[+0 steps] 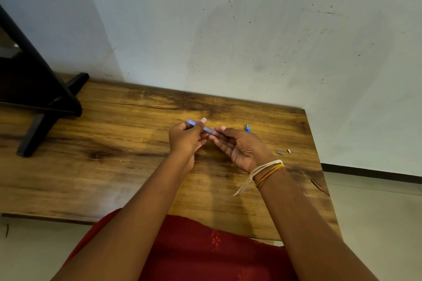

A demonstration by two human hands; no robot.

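Observation:
A translucent blue pen barrel (209, 129) is held above the wooden table (127, 143), between both hands. My left hand (186, 138) grips its left end, thumb on top. My right hand (239, 146), palm up with thread bands at the wrist, holds the barrel's right end in its fingertips. A blue pen part (247, 127) lies on the table just behind my right hand. A small grey piece (280, 153) and a tiny white piece (289, 150) lie to the right of that hand.
A black stand (45, 102) with splayed feet occupies the table's back left. A pale wall (251, 29) runs directly behind the table. The table's right edge drops to the floor (376, 212). My red garment (205, 248) meets the near edge.

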